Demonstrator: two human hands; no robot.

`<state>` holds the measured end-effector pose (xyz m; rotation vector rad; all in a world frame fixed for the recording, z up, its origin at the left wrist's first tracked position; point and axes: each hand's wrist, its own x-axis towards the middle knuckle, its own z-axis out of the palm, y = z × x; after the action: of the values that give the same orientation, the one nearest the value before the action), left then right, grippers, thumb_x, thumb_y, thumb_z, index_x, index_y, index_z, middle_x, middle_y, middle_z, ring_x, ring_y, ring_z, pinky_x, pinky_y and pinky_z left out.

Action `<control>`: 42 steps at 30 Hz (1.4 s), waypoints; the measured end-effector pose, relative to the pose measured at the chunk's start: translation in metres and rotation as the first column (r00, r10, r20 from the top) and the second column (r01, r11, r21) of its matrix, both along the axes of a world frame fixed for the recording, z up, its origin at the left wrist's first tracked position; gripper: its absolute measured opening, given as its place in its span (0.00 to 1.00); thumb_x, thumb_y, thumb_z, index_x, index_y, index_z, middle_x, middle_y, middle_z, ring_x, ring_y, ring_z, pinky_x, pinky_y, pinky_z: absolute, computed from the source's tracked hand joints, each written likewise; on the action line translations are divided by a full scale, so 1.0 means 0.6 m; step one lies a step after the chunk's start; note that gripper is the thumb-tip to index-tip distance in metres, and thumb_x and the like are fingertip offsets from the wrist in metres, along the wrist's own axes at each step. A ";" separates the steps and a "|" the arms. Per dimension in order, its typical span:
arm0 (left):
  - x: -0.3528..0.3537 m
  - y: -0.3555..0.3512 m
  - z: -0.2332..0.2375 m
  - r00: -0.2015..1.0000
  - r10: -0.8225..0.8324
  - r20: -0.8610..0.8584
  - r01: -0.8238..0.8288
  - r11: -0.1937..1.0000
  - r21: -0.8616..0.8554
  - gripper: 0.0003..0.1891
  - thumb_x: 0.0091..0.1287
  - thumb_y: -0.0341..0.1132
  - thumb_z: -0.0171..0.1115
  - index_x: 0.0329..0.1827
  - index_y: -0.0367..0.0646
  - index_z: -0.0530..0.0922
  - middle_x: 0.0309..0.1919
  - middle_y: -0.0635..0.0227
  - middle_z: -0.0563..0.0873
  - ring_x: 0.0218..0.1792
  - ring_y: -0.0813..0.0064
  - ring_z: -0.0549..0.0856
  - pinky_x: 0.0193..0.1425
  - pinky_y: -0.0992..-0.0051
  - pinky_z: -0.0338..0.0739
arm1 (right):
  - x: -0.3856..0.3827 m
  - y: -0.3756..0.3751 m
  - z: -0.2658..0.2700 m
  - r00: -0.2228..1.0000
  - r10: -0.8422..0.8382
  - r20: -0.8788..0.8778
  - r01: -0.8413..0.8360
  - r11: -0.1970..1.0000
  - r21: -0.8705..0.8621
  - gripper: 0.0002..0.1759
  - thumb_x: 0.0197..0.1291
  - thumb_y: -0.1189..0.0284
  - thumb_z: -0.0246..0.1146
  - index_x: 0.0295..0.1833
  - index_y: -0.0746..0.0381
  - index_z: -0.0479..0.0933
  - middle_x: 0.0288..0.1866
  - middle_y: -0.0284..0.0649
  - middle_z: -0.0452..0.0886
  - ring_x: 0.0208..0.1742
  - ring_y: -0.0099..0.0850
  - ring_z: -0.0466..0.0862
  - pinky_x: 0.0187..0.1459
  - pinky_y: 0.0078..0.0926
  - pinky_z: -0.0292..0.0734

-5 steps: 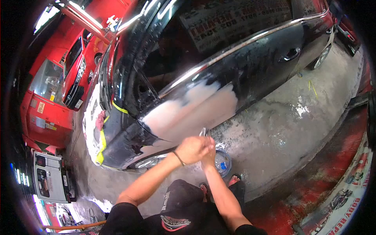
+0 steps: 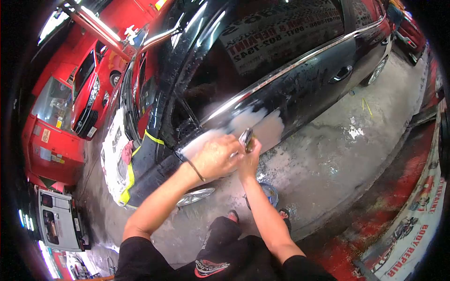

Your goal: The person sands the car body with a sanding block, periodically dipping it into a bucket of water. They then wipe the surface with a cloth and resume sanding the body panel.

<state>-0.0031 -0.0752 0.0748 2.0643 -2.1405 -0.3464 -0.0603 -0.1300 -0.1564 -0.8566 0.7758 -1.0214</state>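
Observation:
In front of the black car door (image 2: 307, 89), my two hands are close together and touching or nearly so. My right hand (image 2: 249, 161) has its fingers closed round a small shiny, dark-and-silver object (image 2: 245, 136) whose kind I cannot make out. My left hand (image 2: 215, 158) is curled beside it, its back towards me; what its fingers hold, if anything, is hidden. Behind them, a pale, dull patch (image 2: 269, 125) covers the lower front of the door, partly hidden by the left hand.
A round tub (image 2: 269, 193) stands on the wet concrete floor (image 2: 323, 187) below my right forearm. Yellow-green tape (image 2: 153, 137) and a pink cloth (image 2: 127, 152) are on the car's front. A red car (image 2: 89, 93) and a white van (image 2: 60, 220) stand to the left.
Both hands have risen and moved nearer the pale patch, still together. The shiny object shows more plainly above the right fingers. The view has shifted slightly.

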 end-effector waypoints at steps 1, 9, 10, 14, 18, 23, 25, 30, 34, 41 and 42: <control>0.029 0.001 0.021 0.999 -0.038 0.035 0.039 0.998 -0.044 0.13 0.72 0.38 0.73 0.54 0.40 0.86 0.55 0.50 0.90 0.60 0.46 0.88 0.65 0.51 0.83 | 0.032 -0.018 0.019 0.998 -0.061 -0.033 0.060 0.997 -0.048 0.42 0.71 0.53 0.75 0.77 0.69 0.68 0.73 0.55 0.75 0.75 0.46 0.75 0.77 0.47 0.68; 0.271 -0.042 0.099 0.835 -0.438 0.332 0.516 0.833 -0.198 0.22 0.69 0.38 0.76 0.65 0.46 0.85 0.69 0.56 0.85 0.75 0.54 0.82 0.84 0.47 0.71 | 0.200 -0.020 0.059 0.742 -0.580 -0.336 0.462 0.806 -0.370 0.40 0.72 0.53 0.75 0.76 0.69 0.69 0.72 0.63 0.74 0.74 0.59 0.74 0.77 0.54 0.68; 0.305 -0.054 0.111 0.781 -0.484 0.395 0.575 0.804 -0.152 0.24 0.69 0.39 0.76 0.67 0.46 0.85 0.70 0.57 0.85 0.78 0.55 0.80 0.89 0.45 0.65 | 0.208 -0.030 0.056 0.715 -0.593 -0.371 0.470 0.800 -0.374 0.39 0.72 0.53 0.74 0.75 0.68 0.70 0.71 0.63 0.74 0.74 0.59 0.75 0.77 0.54 0.69; 0.429 -0.096 0.174 0.666 -0.536 0.519 0.668 0.738 -0.096 0.27 0.71 0.40 0.74 0.73 0.46 0.82 0.78 0.57 0.80 0.86 0.56 0.72 0.94 0.43 0.54 | 0.184 -0.115 0.021 0.629 -0.593 -0.503 0.523 0.801 -0.290 0.35 0.72 0.53 0.75 0.72 0.66 0.75 0.67 0.58 0.80 0.70 0.56 0.80 0.75 0.52 0.73; 0.483 -0.115 0.180 0.581 -0.620 0.528 0.743 0.668 -0.032 0.32 0.72 0.51 0.70 0.75 0.45 0.81 0.86 0.55 0.72 0.91 0.54 0.64 0.95 0.40 0.48 | 0.176 -0.160 -0.026 0.651 -0.636 -0.415 0.571 0.770 -0.285 0.30 0.70 0.57 0.78 0.65 0.68 0.79 0.61 0.55 0.84 0.66 0.47 0.84 0.71 0.46 0.76; 0.463 -0.105 0.180 0.625 -0.555 0.549 0.690 0.722 -0.056 0.35 0.69 0.64 0.66 0.71 0.49 0.86 0.87 0.56 0.72 0.92 0.51 0.60 0.95 0.37 0.43 | 0.196 -0.101 0.054 0.563 -0.660 -0.497 0.552 0.748 -0.369 0.31 0.67 0.53 0.79 0.65 0.63 0.81 0.64 0.62 0.83 0.69 0.60 0.82 0.73 0.50 0.75; 0.454 -0.104 0.181 0.636 -0.527 0.564 0.663 0.747 -0.050 0.35 0.69 0.64 0.65 0.70 0.49 0.87 0.87 0.57 0.72 0.92 0.52 0.60 0.95 0.38 0.43 | 0.173 -0.160 0.052 0.563 -0.675 -0.477 0.563 0.736 -0.377 0.31 0.67 0.54 0.80 0.65 0.64 0.81 0.62 0.60 0.83 0.68 0.58 0.83 0.71 0.50 0.76; 0.447 -0.099 0.177 0.646 -0.494 0.582 0.653 0.752 -0.086 0.34 0.65 0.60 0.67 0.68 0.48 0.88 0.86 0.58 0.73 0.92 0.53 0.60 0.95 0.40 0.44 | 0.189 -0.128 0.090 0.495 -0.693 -0.524 0.513 0.720 -0.468 0.31 0.65 0.52 0.79 0.64 0.60 0.83 0.61 0.58 0.84 0.65 0.59 0.84 0.69 0.53 0.79; 0.441 -0.101 0.168 0.641 -0.474 0.603 0.628 0.777 -0.056 0.35 0.64 0.61 0.67 0.69 0.50 0.88 0.87 0.60 0.73 0.92 0.54 0.60 0.95 0.40 0.43 | 0.157 -0.174 0.060 0.498 -0.677 -0.542 0.512 0.734 -0.445 0.29 0.68 0.54 0.77 0.67 0.59 0.84 0.64 0.54 0.85 0.68 0.55 0.84 0.70 0.52 0.79; 0.427 -0.099 0.159 0.618 -0.432 0.657 0.611 0.790 -0.056 0.40 0.70 0.68 0.60 0.75 0.50 0.85 0.88 0.62 0.72 0.93 0.56 0.59 0.96 0.42 0.40 | 0.256 -0.041 0.041 0.376 -0.812 -0.447 0.583 0.582 -0.567 0.27 0.80 0.61 0.64 0.79 0.59 0.80 0.76 0.57 0.79 0.76 0.60 0.77 0.77 0.60 0.67; 0.425 -0.098 0.161 0.624 -0.427 0.654 0.604 0.795 -0.056 0.40 0.71 0.68 0.60 0.75 0.49 0.85 0.88 0.62 0.72 0.93 0.56 0.59 0.96 0.42 0.40 | 0.271 0.015 0.051 0.431 -0.804 -0.409 0.575 0.595 -0.562 0.28 0.81 0.60 0.63 0.80 0.59 0.79 0.78 0.58 0.78 0.78 0.60 0.76 0.78 0.61 0.64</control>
<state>0.2516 -0.1337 0.1714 1.4598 -2.9432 0.6579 0.1024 -0.1210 -0.1259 -1.2503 1.6919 -1.6939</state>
